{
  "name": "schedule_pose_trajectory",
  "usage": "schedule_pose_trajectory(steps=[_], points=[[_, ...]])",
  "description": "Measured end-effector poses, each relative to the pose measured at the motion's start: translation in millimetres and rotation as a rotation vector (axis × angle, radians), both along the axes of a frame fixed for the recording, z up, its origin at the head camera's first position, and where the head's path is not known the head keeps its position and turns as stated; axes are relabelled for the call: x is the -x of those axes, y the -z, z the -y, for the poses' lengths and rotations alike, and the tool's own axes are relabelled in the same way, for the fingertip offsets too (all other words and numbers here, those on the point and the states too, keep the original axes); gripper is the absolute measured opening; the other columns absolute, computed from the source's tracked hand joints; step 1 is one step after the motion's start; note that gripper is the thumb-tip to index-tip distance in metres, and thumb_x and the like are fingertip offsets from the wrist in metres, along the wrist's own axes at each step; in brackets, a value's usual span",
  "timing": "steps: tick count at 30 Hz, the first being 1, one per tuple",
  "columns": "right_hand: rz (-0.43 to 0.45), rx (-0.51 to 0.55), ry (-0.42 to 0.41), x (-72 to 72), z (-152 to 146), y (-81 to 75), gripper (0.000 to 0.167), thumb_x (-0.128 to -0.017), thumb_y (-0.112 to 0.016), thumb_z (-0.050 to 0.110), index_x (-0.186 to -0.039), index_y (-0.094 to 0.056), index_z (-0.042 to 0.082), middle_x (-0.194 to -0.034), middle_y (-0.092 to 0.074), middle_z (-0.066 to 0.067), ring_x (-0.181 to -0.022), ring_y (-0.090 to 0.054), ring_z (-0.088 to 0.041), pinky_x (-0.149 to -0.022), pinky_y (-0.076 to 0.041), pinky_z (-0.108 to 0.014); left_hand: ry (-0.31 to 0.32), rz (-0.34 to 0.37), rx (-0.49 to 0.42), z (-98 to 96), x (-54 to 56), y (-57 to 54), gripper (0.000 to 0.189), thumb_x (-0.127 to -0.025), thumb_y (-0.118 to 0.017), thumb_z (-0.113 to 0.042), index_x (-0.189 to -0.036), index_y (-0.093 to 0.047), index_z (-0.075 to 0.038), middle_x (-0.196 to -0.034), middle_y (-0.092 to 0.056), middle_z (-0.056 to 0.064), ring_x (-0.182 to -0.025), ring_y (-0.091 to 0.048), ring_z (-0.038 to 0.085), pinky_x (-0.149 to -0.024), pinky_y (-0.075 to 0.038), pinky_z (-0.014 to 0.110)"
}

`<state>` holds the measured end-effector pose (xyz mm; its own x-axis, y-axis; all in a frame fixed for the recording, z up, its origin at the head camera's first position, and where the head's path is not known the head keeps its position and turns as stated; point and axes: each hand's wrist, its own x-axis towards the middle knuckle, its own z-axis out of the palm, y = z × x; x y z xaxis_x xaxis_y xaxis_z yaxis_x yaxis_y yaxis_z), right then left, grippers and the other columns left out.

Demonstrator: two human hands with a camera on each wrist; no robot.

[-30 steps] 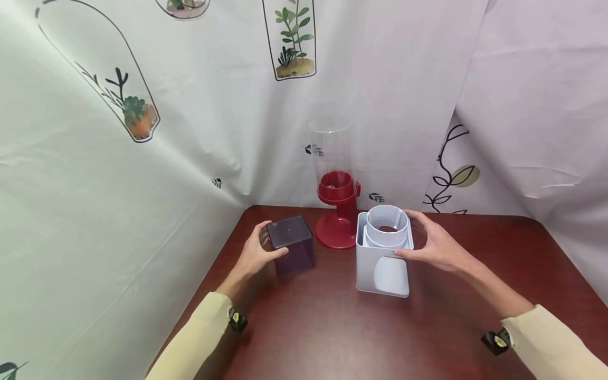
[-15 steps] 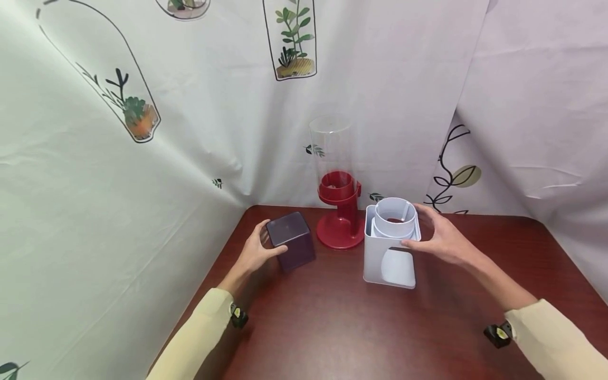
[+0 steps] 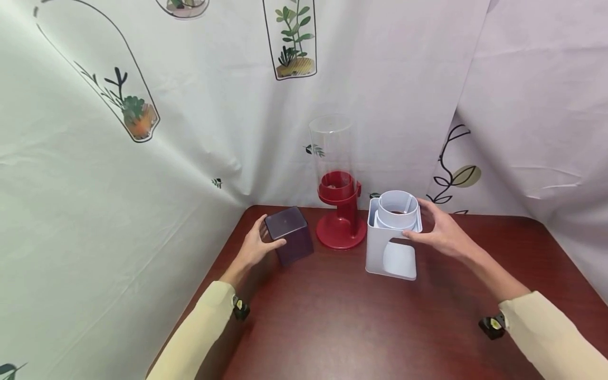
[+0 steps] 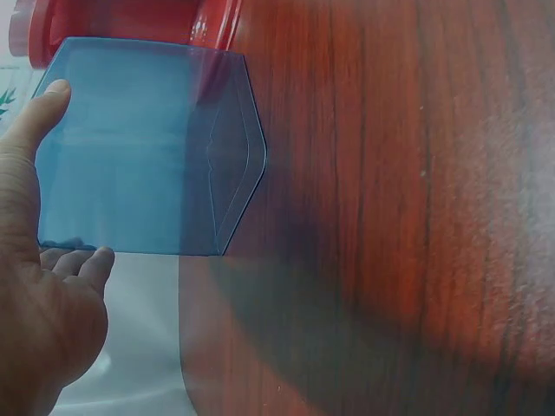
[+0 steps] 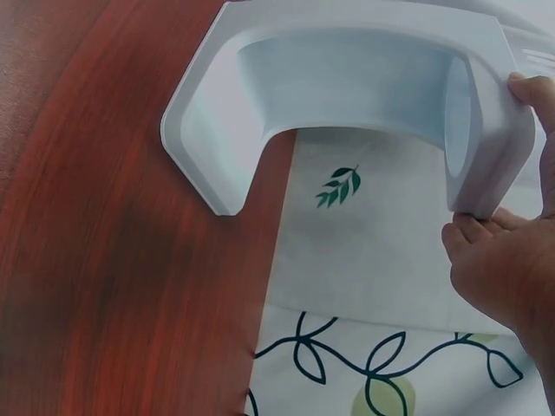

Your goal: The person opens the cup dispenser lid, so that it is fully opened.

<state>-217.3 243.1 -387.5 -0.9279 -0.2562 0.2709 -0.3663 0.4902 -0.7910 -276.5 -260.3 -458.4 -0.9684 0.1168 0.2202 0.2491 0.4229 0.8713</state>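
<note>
a grainy, dark red-brown tabletop [image 3: 332, 316] spreads out toward six o'clock, and near its far edge, at about eleven o'clock on the top, a red stand [image 3: 347, 214] bears an upright clear tube [image 3: 332, 153], though whether the tube's top is capped is hard to tell. behind hangs a creased white cloth [image 3: 394, 105], printed with a potted succulent [image 3: 138, 117] at ten o'clock, a leafy plant [image 3: 296, 38] at twelve and a looping vine [image 3: 451, 182] at three.
</note>
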Motion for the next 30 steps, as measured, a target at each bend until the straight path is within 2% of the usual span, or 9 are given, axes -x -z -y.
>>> schedule_pose_trajectory(steps=[2,3,6,8,9,10,12,21,30], points=[[0.006,-0.003,0.002,3.2,-1,-0.6,0.095,-0.091,-0.087,0.02,-0.16,-0.029,-0.007,-0.153,-0.049,-0.03,-0.141,-0.049,-0.047,-0.11,-0.044,-0.025,-0.007,0.014,0.015,-2.2,-2.7,-8.2,0.11,-0.085,-0.09,-0.008,-0.166,-0.017,0.005,-0.166,-0.032,0.032,-0.155,-0.032,0.041,-0.124,-0.033,0.048],[0.009,0.0,0.002,4.6,-1,-1.5,0.095,-0.091,-0.087,0.019,-0.161,-0.029,-0.007,-0.153,-0.049,-0.03,-0.141,-0.049,-0.047,-0.113,-0.045,-0.034,-0.008,0.012,0.02,-3.8,-5.3,-13.7,0.109,-0.086,-0.089,-0.008,-0.165,-0.016,0.007,-0.166,-0.031,0.033,-0.155,-0.031,0.043,-0.124,-0.032,0.049],[0.014,-0.006,0.006,9.0,-3,-3.3,0.094,-0.091,-0.087,0.019,-0.161,-0.029,-0.007,-0.152,-0.05,-0.03,-0.14,-0.05,-0.047,-0.112,-0.046,-0.036,-0.021,0.023,0.029,-2.2,-1.6,-15.7,0.109,-0.086,-0.09,-0.01,-0.165,-0.017,0.006,-0.166,-0.031,0.033,-0.155,-0.032,0.042,-0.124,-0.033,0.048],[0.014,-0.009,0.002,12.1,-4,-5.1,0.095,-0.091,-0.086,0.019,-0.161,-0.028,-0.007,-0.152,-0.049,-0.031,-0.141,-0.049,-0.048,-0.111,-0.047,-0.034,-0.026,0.017,0.024,-0.5,1.8,-14.3,0.109,-0.086,-0.091,-0.014,-0.166,-0.018,0.005,-0.166,-0.032,0.031,-0.155,-0.033,0.04,-0.124,-0.034,0.046],[0.018,-0.009,0.0,13.5,-5,-6.2,0.095,-0.091,-0.086,0.019,-0.161,-0.028,-0.007,-0.153,-0.049,-0.031,-0.141,-0.049,-0.048,-0.111,-0.047,-0.041,-0.03,0.015,0.026,1.6,6.3,-10.0,0.11,-0.086,-0.091,-0.016,-0.166,-0.018,0.003,-0.166,-0.032,0.031,-0.155,-0.033,0.039,-0.124,-0.034,0.045],[0.019,-0.017,0.002,15.1,-6,-6.9,0.095,-0.092,-0.086,0.02,-0.161,-0.028,-0.007,-0.153,-0.049,-0.03,-0.141,-0.05,-0.049,-0.11,-0.048,-0.04,-0.035,0.019,0.03,3.7,11.2,-5.5,0.111,-0.086,-0.092,-0.017,-0.167,-0.018,0.002,-0.166,-0.033,0.029,-0.155,-0.034,0.038,-0.123,-0.035,0.044],[0.024,-0.022,-0.002,18.5,-7,-9.0,0.096,-0.092,-0.086,0.02,-0.162,-0.027,-0.007,-0.154,-0.048,-0.031,-0.141,-0.049,-0.05,-0.109,-0.048,-0.052,-0.038,0.021,0.038,3.3,13.6,-6.1,0.111,-0.087,-0.091,-0.017,-0.167,-0.017,0.003,-0.166,-0.033,0.029,-0.155,-0.035,0.037,-0.123,-0.035,0.043],[0.07,-0.05,0.025,36.0,-13,-11.4,0.099,-0.092,-0.085,0.023,-0.163,-0.023,-0.008,-0.16,-0.039,-0.035,-0.148,-0.039,-0.052,-0.115,-0.038,-0.067,-0.061,0.026,0.085,2.9,22.2,-8.7,0.11,-0.089,-0.09,-0.022,-0.167,-0.016,0.003,-0.165,-0.035,0.029,-0.153,-0.038,0.039,-0.122,-0.037,0.045],[0.071,-0.023,0.019,49.5,-14,-11.0,0.099,-0.093,-0.084,0.019,-0.163,-0.02,-0.01,-0.161,-0.037,-0.035,-0.149,-0.038,-0.052,-0.117,-0.035,-0.066,-0.075,0.035,0.117,2.5,28.3,-9.7,0.11,-0.089,-0.089,-0.022,-0.167,-0.016,0.002,-0.165,-0.039,0.026,-0.151,-0.042,0.037,-0.122,-0.038,0.044]])
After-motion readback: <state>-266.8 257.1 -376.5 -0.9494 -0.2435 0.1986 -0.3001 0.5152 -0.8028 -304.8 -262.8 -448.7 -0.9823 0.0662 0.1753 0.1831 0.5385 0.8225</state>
